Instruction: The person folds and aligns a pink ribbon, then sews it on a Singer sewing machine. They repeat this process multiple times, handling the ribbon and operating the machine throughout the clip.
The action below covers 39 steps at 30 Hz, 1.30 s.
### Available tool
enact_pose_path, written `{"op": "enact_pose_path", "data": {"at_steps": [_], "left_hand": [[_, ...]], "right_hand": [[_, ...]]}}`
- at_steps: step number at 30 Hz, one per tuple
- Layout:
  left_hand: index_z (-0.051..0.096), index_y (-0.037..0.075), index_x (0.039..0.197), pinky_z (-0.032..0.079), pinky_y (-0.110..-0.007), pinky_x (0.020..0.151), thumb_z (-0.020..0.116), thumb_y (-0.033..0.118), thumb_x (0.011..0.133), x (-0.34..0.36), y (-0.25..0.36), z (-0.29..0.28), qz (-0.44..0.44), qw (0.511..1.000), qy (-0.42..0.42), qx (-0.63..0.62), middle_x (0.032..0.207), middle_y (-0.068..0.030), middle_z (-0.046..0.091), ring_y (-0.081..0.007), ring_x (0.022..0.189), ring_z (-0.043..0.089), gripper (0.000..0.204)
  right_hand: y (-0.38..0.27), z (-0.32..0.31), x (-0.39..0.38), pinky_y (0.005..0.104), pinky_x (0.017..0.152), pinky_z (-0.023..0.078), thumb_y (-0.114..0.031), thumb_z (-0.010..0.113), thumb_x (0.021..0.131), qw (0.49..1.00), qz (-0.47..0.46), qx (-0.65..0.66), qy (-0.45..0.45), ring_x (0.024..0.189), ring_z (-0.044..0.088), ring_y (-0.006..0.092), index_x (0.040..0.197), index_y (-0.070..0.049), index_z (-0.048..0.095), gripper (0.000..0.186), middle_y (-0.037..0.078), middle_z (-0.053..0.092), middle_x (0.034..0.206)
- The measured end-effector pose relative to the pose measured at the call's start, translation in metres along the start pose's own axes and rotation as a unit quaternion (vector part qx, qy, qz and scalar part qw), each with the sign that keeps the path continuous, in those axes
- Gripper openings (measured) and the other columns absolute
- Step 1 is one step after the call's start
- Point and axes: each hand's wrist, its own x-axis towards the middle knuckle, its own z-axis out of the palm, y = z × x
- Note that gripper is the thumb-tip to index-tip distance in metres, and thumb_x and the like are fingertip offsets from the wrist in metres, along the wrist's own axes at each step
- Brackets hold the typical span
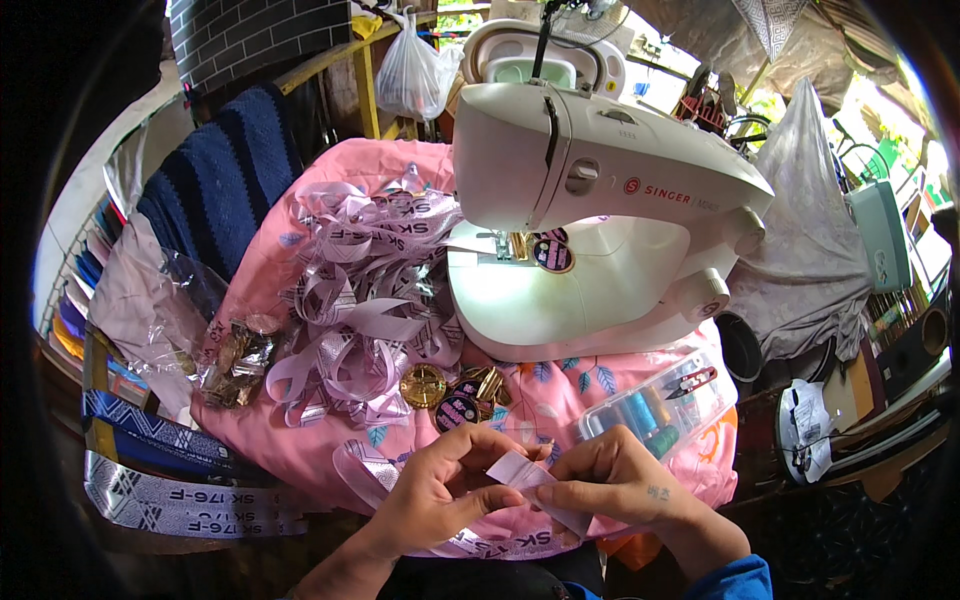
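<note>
Between my two hands, at the front edge of the pink cloth, is a lavender ribbon (519, 471) with its cut end upward. My right hand (618, 480) pinches it between thumb and fingers. My left hand (447, 487) is curled, its thumb and fingertips at the ribbon's left edge. More printed ribbon (505, 546) hangs below my hands. Just beyond my left hand lie a gold medal (423, 386) and a small pile of dark round medals (459, 410) with gold parts. A large tangle of lavender ribbon (350, 290) covers the cloth's left side.
A white sewing machine (610, 150) stands ahead, with a dark round medal (553, 252) by its needle. At right, a clear box (640, 410) holds thread spools, with red thread snips (692, 382) on top. Clear bags of medals (240, 362) lie left. Printed ribbons (180, 505) hang lower left.
</note>
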Motion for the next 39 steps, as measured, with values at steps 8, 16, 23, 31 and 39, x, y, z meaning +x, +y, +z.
{"op": "enact_pose_path", "data": {"at_steps": [8, 16, 23, 31, 39], "left_hand": [[0.060, -0.004, 0.111, 0.053, -0.027, 0.084, 0.066, 0.003, 0.087, -0.007, -0.007, 0.010, 0.046, 0.996, 0.035, 0.061, 0.122, -0.0141, 0.061, -0.0119, 0.096, 0.063, 0.026], [0.067, -0.001, 0.108, 0.055, -0.029, 0.070, 0.069, 0.000, 0.077, -0.005, 0.006, 0.019, 0.286, 0.873, 0.055, 0.392, 0.114, -0.0167, 0.065, -0.0221, 0.084, 0.068, 0.031], [0.066, 0.000, 0.112, 0.054, -0.029, 0.069, 0.070, 0.002, 0.075, -0.008, 0.010, 0.016, 0.319, 0.826, 0.016, 0.464, 0.113, -0.0142, 0.066, -0.0229, 0.082, 0.066, 0.037], [0.067, -0.004, 0.096, 0.050, -0.026, 0.065, 0.071, 0.015, 0.084, -0.025, -0.013, 0.016, 0.294, 0.874, 0.166, 0.350, 0.079, -0.0095, 0.062, -0.0170, 0.068, 0.060, 0.023], [0.066, -0.002, 0.095, 0.049, -0.020, 0.063, 0.067, 0.004, 0.087, -0.010, -0.030, 0.033, 0.107, 0.968, 0.227, 0.012, 0.091, -0.0045, 0.061, -0.0053, 0.078, 0.058, 0.010]], "right_hand": [[-0.001, 0.001, 0.001, 0.0215, 0.058, 0.048, -0.014, 0.064, 0.091, 0.999, -0.021, 0.037, -0.017, 0.065, 0.060, 0.0077, 0.094, 0.009, 0.066, 0.024, 0.006, 0.066, 0.075], [0.008, 0.000, -0.003, 0.0210, 0.060, 0.044, -0.014, 0.060, 0.093, 0.991, -0.122, 0.051, -0.035, 0.066, 0.056, 0.0056, 0.085, 0.005, 0.065, 0.021, 0.003, 0.064, 0.072], [0.005, 0.004, -0.005, 0.0208, 0.059, 0.040, -0.019, 0.058, 0.095, 0.964, -0.138, 0.207, -0.093, 0.069, 0.052, 0.0028, 0.089, 0.005, 0.066, 0.027, 0.000, 0.063, 0.076], [0.012, 0.009, -0.002, 0.0207, 0.058, 0.039, -0.020, 0.057, 0.096, 0.997, -0.065, 0.040, -0.001, 0.069, 0.047, 0.0012, 0.092, 0.006, 0.065, 0.027, -0.004, 0.057, 0.074], [0.017, 0.023, 0.008, 0.0287, 0.047, 0.040, -0.010, 0.060, 0.091, 0.948, -0.184, -0.226, 0.125, 0.051, 0.045, 0.0073, 0.089, 0.005, 0.062, 0.015, 0.006, 0.052, 0.057]]}}
